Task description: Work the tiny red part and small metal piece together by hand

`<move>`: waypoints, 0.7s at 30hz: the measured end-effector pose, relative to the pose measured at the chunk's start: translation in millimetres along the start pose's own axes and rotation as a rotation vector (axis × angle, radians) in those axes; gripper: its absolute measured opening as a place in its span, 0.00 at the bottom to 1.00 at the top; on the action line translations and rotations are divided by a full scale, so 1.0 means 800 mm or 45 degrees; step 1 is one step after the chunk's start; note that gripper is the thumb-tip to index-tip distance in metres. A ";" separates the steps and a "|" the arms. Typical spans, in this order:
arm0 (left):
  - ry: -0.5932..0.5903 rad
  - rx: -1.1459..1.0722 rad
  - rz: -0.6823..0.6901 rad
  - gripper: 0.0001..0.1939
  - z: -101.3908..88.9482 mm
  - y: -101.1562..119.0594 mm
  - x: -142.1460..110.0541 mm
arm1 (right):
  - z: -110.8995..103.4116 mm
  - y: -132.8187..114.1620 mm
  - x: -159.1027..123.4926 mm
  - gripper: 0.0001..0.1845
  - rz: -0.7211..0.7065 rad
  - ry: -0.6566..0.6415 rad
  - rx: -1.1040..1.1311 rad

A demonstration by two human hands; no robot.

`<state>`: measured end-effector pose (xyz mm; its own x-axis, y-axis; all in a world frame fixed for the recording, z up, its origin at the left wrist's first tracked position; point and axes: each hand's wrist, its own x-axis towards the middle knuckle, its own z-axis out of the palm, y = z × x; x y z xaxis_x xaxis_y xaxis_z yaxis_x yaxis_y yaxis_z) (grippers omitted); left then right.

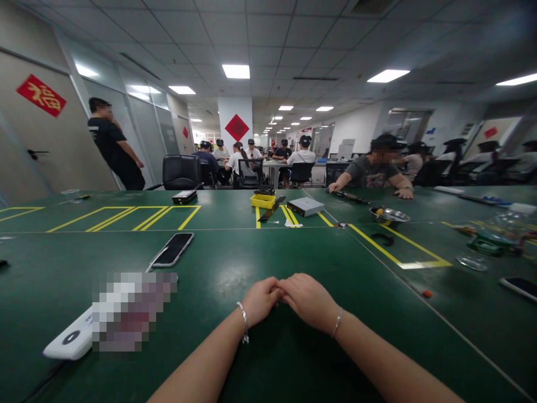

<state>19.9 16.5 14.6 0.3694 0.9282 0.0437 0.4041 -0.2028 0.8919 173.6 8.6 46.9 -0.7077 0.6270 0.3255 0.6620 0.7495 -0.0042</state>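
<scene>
On the green table (235, 358) my left hand (259, 301) and my right hand (311, 302) meet at the fingertips. My right hand partly overlaps the left fingers, and both hands are closed with fingers curled inward. What lies inside them, if anything, is hidden. A silver bracelet (243, 320) circles my left wrist; a thinner bracelet (338, 322) is on my right. To the left of my hands lie a dark-screened phone (174, 249) and a white device (72, 337), partly pixelated, with a cable.
Farther back are a yellow tray (263, 201), a grey box (306, 206), a black box (184, 197) and a metal bowl (392, 215). A plastic bottle (489, 243) and another phone (521, 289) lie at right. A person (371, 170) sits across, hands on the table.
</scene>
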 end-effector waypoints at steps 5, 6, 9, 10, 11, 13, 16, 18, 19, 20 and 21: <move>0.125 -0.292 -0.060 0.11 -0.005 -0.001 0.002 | -0.011 0.068 -0.019 0.20 0.351 0.153 -0.071; 0.162 -0.351 -0.079 0.11 -0.008 0.000 0.003 | -0.014 0.090 -0.029 0.20 0.514 0.189 -0.139; 0.248 -0.491 -0.156 0.10 -0.013 0.002 0.005 | -0.021 0.156 -0.075 0.20 1.097 0.202 -0.360; 0.260 -0.527 -0.178 0.10 -0.014 0.002 0.005 | -0.023 0.176 -0.094 0.21 1.294 0.187 -0.401; 0.267 -0.559 -0.195 0.09 -0.015 0.002 0.006 | -0.025 0.193 -0.113 0.22 1.477 0.169 -0.405; 0.281 -0.603 -0.213 0.08 -0.014 0.002 0.007 | -0.029 0.220 -0.147 0.23 1.793 0.119 -0.320; 0.304 -0.638 -0.214 0.07 -0.013 0.002 0.007 | -0.034 0.242 -0.179 0.23 2.093 0.002 -0.091; 0.318 -0.650 -0.214 0.06 -0.013 0.003 0.007 | -0.035 0.249 -0.189 0.21 2.124 -0.048 -0.029; 0.319 -0.654 -0.214 0.06 -0.013 0.003 0.007 | -0.034 0.251 -0.191 0.20 2.104 -0.053 -0.037; 0.317 -0.655 -0.214 0.06 -0.014 0.003 0.006 | -0.034 0.253 -0.194 0.18 2.077 -0.047 -0.059; 0.314 -0.654 -0.213 0.07 -0.014 0.003 0.006 | -0.033 0.255 -0.196 0.17 2.053 -0.042 -0.074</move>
<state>12.9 24.1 21.9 0.1054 0.9921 -0.0683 -0.0396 0.0728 0.9966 426.0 58.0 19.8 0.6952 0.7188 -0.0015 0.6917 -0.6696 -0.2705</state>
